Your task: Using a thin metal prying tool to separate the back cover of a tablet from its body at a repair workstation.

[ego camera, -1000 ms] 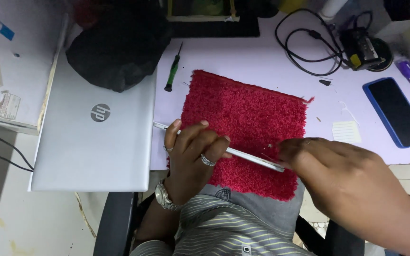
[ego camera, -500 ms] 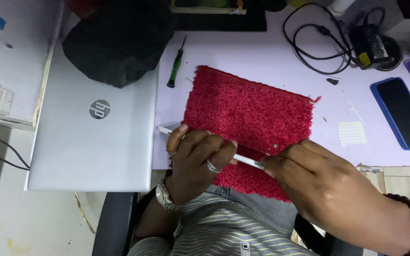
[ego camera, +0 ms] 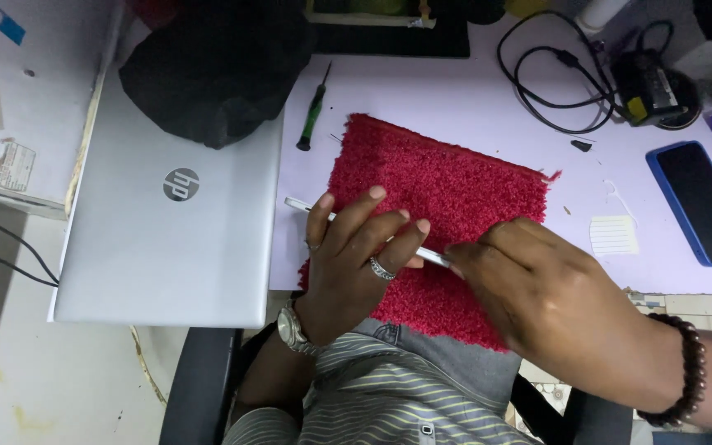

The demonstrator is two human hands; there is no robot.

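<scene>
On the worktop (ego camera: 455,91) lay a red mat (ego camera: 447,181); both hands, left (ego camera: 356,255) and right (ego camera: 537,288), pinched one white rod (ego camera: 432,257) over it.

Thin white rod (ego camera: 434,256), slender and straight, lies tilted across the red shaggy mat (ego camera: 447,181), one tip poking out past the mat's left edge at upper left, middle hidden under fingers. Mat is roughly square, deep red pile, flat on the lilac desk, turned slightly clockwise, near edge overhanging toward the lap.
</scene>
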